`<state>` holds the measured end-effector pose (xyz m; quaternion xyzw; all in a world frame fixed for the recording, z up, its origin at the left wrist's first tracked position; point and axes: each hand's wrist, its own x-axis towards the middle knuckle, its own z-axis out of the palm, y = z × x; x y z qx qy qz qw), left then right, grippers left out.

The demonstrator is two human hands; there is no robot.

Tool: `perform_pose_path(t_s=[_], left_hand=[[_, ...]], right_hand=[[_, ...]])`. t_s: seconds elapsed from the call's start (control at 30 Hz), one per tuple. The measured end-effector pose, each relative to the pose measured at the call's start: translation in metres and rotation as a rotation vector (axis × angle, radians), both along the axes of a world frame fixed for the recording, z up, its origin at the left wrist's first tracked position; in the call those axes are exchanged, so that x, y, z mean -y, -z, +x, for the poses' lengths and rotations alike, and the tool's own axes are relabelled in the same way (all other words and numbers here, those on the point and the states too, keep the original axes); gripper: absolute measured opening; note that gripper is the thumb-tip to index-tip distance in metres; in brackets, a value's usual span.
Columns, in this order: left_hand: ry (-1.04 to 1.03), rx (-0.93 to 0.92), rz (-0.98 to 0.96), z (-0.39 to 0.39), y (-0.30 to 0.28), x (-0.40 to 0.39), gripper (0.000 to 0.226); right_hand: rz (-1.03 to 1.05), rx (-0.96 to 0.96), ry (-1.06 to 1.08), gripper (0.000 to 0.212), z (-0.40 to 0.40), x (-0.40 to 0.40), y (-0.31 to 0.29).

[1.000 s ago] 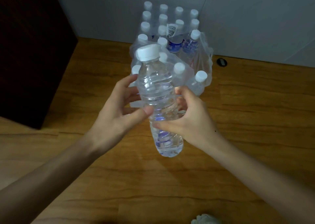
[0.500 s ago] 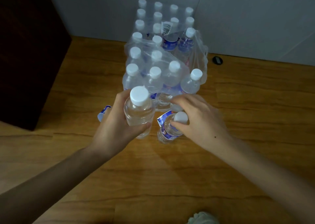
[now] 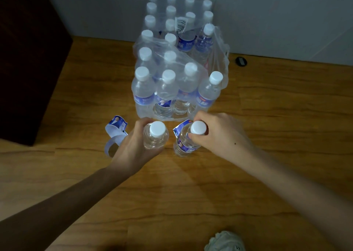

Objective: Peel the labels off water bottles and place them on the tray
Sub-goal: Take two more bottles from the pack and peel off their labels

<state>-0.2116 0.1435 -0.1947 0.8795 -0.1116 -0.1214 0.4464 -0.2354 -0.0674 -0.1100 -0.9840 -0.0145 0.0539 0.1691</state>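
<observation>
My left hand (image 3: 133, 147) wraps the bare bottle (image 3: 155, 139), upright on the floor (image 3: 267, 117); my right hand (image 3: 219, 134) pinches the labelled bottle (image 3: 184, 142) by its cap (image 3: 198, 128); peeled labels (image 3: 115, 131) lie left; shrink-wrapped packs (image 3: 172, 86) stand behind.

A dim room in a home: wood-plank floor (image 3: 267, 117), plain grey wall (image 3: 277, 21), dark cabinet (image 3: 28, 59), shrink-wrapped bottle packs (image 3: 172, 75).
</observation>
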Motion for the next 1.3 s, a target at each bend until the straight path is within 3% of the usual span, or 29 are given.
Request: perform_pose_path(t_s=[0.13,0.27,0.47,0.63,0.77,0.9,1.1,1.3], left_hand=[[-0.037,-0.004,0.014,-0.002,0.002,-0.009,0.075],[-0.032,0.005,-0.044,-0.001,-0.012,-0.014,0.094],[0.269,0.433,0.068,-0.016,-0.07,0.01,0.085],[0.27,0.047,-0.245,-0.021,-0.088,0.038,0.085],[0.292,-0.156,-0.343,-0.018,-0.087,0.042,0.073],[0.192,-0.197,-0.392,-0.026,-0.085,0.047,0.072],[-0.069,-0.278,-0.45,-0.034,-0.087,0.05,0.058],[-0.039,-0.285,-0.472,-0.034,-0.097,0.056,0.036]], right_hand=[[0.164,0.015,0.098,0.022,0.002,0.005,-0.004],[0.285,0.078,0.134,0.027,0.005,0.005,-0.032],[0.374,0.117,0.113,0.022,0.012,0.001,-0.081],[0.567,0.071,0.106,0.023,0.017,0.006,-0.098],[0.694,-0.001,0.114,0.022,0.017,0.009,-0.099],[0.773,0.009,0.214,0.016,0.013,0.006,-0.083],[0.662,-0.02,0.312,0.028,-0.023,0.003,-0.053],[0.688,-0.06,0.358,0.028,-0.03,-0.007,-0.042]])
